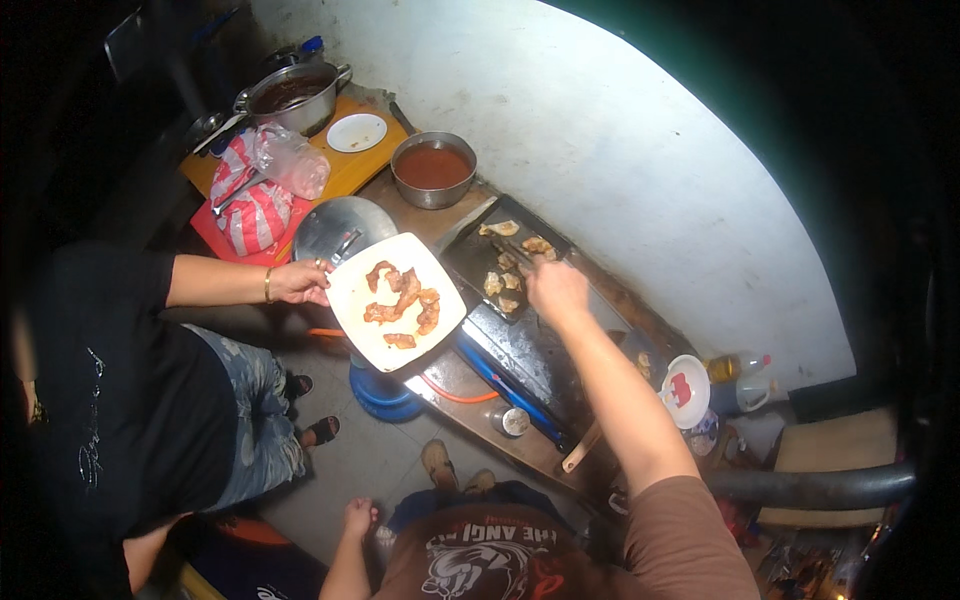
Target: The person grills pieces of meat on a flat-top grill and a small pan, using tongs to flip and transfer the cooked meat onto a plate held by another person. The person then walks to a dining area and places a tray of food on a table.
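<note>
My right hand (556, 288) is closed round dark tongs (517, 253), reaching over a black griddle pan (468, 258). Several browned pieces of meat (495, 283) lie in the pan, near the tongs' tips. My left hand (361, 517) hangs low by my side, its fingers curled with nothing seen in them. To the left of the pan, a co-worker's hand (300, 282) holds a cream square plate (357, 333) by its edge. Reddish-brown cooked meat strips (405, 290) lie on that plate.
A steel bowl of red-brown sauce (434, 165) stands behind the pan, by the wall. Farther left are a large pot (303, 115), a white plate (357, 132), striped bags (255, 215) and a metal lid (335, 230). A white bowl (690, 385) and bottles (738, 366) stand right.
</note>
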